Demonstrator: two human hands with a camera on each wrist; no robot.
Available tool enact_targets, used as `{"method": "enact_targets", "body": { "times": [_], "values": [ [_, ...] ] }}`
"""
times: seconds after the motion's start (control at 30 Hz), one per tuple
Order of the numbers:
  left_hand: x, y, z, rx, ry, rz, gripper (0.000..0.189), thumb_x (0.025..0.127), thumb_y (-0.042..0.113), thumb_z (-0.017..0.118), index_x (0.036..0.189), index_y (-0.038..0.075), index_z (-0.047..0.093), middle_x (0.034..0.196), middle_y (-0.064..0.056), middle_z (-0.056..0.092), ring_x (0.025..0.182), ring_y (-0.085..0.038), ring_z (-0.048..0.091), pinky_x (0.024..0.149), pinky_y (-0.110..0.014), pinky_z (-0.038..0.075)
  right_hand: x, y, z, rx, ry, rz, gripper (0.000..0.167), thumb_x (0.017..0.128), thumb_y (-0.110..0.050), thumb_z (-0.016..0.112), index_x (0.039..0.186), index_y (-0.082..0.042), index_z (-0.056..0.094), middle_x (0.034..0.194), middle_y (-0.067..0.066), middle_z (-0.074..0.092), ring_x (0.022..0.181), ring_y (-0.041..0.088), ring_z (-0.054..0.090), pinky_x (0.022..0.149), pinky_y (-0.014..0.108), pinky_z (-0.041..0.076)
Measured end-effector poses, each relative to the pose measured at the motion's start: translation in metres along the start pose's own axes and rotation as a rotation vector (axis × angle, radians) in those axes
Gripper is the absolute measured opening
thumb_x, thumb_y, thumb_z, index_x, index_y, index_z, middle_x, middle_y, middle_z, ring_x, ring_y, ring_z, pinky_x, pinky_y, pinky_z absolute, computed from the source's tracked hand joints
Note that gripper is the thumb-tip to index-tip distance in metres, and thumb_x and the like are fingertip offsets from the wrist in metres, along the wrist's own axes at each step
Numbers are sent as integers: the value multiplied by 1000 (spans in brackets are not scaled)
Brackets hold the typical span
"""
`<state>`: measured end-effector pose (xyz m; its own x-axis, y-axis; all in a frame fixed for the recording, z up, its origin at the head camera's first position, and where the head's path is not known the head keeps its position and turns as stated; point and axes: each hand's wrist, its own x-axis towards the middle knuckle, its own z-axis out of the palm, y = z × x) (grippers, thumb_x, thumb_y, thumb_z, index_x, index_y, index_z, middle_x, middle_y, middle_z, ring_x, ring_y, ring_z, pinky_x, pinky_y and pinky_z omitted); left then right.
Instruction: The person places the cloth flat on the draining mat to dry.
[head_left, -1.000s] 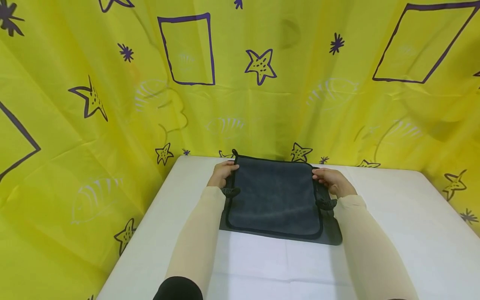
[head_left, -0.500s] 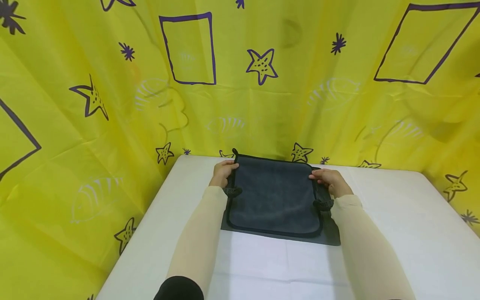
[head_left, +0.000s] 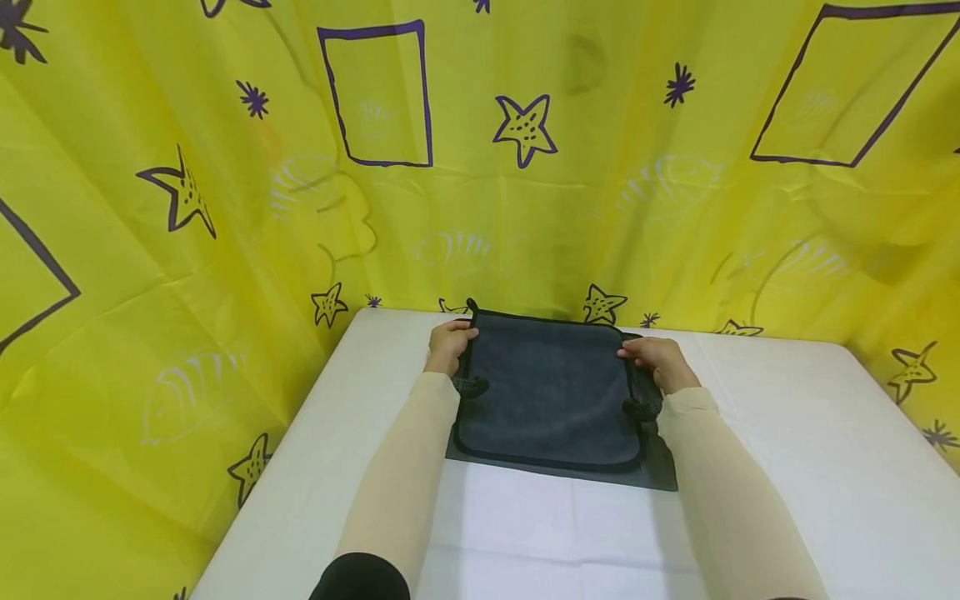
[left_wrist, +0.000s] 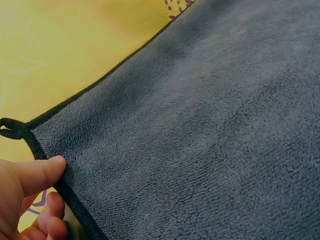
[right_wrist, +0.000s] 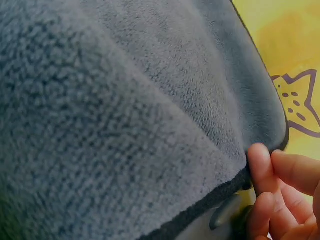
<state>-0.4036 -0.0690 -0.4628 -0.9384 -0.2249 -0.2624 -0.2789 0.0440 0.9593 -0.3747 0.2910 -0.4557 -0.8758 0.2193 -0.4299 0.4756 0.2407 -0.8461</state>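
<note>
A dark grey plush towel (head_left: 551, 392) with black edging is spread out between the two hands. At its upper left corner sits a small black hanging loop (left_wrist: 12, 128). The left hand (head_left: 450, 343) pinches the left edge just below that loop, thumb on the plush face. On the other side the right hand (head_left: 662, 360) pinches the right edge close to the upper corner, between thumb and fingers. Behind and under the towel shows a dark flat panel (head_left: 660, 467), sticking out along the bottom and right; the towel hides most of it.
Everything stands on a white-covered table (head_left: 780, 425). A yellow curtain (head_left: 585, 208) with starfish and frame drawings hangs close behind its far edge and along the left side. Each wrist carries a black strapped device (head_left: 471, 387).
Both forearms have drawn slightly inward, and the right fingertips sit a little further left on the towel's edge. The towel itself has hardly moved.
</note>
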Motion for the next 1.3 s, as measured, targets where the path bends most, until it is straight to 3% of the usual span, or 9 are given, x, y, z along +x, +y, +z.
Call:
{"method": "enact_targets", "body": {
  "times": [0.17,0.4,0.47,0.53,0.7,0.9,1.07,1.17,1.3],
  "values": [
    [-2,-1,1,63,22,8,22,95,14,72,116,11,76,133,-11,66,123,-32,59,110,-46,44,0,1,-1,-36,-3,-32,26,101,-16,58,120,-3,70,63,-19,67,79,12,53,81,28,41],
    [-6,0,1,129,55,34,23,95,17,72,117,13,75,131,-10,66,127,-33,55,116,-50,34,-2,-1,-3,-63,-37,-44,24,102,-18,56,118,-3,66,70,-16,64,84,14,52,83,29,42],
    [-5,0,0,135,49,38,26,94,15,72,120,12,72,133,-12,65,127,-34,55,115,-50,35,-5,-2,-4,-60,-45,-57,25,102,-18,55,119,-2,65,71,-17,64,84,14,52,83,28,42],
    [-4,1,0,134,33,42,29,94,12,71,123,10,70,135,-14,63,127,-34,55,113,-48,40,-8,-3,-6,-47,-54,-74,20,101,-18,56,108,-6,71,72,-16,64,82,13,52,80,27,43],
    [-2,-2,-10,114,-56,54,28,94,7,70,122,6,68,137,-16,60,129,-34,55,111,-47,44,-10,5,-11,-25,-102,-128,23,100,-19,59,82,-19,73,78,-14,62,86,12,52,80,26,44],
    [-7,-9,-29,181,-200,109,16,97,14,68,112,9,70,126,-11,63,116,-29,59,106,-45,47,-16,22,-15,-72,-185,-299,20,106,-18,53,110,-4,67,85,-15,64,88,7,54,79,21,46],
    [-19,-16,-44,274,-304,151,17,98,16,67,112,8,69,113,-8,67,101,-24,61,95,-40,48,-32,36,-17,-267,-155,-448,29,107,-15,50,119,9,60,92,-3,67,84,8,57,75,22,48],
    [-31,-16,-52,389,-386,241,15,97,15,68,110,7,69,99,-6,68,89,-20,62,82,-34,48,-46,40,-20,-377,-194,-490,28,106,-17,54,118,7,60,97,6,69,85,13,58,74,25,50],
    [-50,-13,-64,632,-493,416,10,96,15,70,102,8,69,84,-3,65,77,-16,59,70,-28,46,-68,40,-26,-519,-324,-556,23,103,-19,59,113,1,62,95,10,67,84,19,60,72,29,52]
  ]
}}
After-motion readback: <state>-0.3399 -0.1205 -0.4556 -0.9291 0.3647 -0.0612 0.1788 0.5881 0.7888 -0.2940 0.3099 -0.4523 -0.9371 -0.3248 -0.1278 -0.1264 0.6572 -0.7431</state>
